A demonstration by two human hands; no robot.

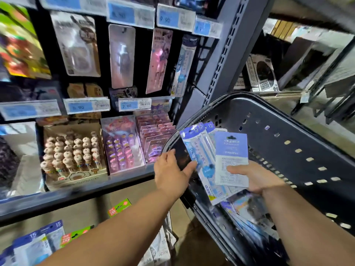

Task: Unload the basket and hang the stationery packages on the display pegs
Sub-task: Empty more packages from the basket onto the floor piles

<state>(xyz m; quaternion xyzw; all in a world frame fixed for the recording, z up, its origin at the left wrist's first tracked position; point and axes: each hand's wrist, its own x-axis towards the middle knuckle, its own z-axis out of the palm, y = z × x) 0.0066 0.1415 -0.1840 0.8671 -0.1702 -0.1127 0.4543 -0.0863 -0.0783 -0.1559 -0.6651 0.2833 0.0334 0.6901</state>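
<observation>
A dark plastic basket (299, 131) tilts at the right, with more blue packages (247, 210) lying in its bottom. My right hand (255, 179) holds a fanned stack of blue-and-white stationery packages (228, 156) above the basket's left rim. My left hand (172, 171) grips the stack's leftmost long blue package (197, 148) with thumb on its front. On the display wall a matching blue package (184, 66) hangs from a peg at the right end of the upper row.
Other hanging packages (121, 56) and blue price tags (128, 105) fill the wall. Boxes of pens (73, 154) and pink items (123, 144) stand on the shelf below. A grey upright post (228, 48) stands beside the basket. More blue packs (36, 242) hang at the lower left.
</observation>
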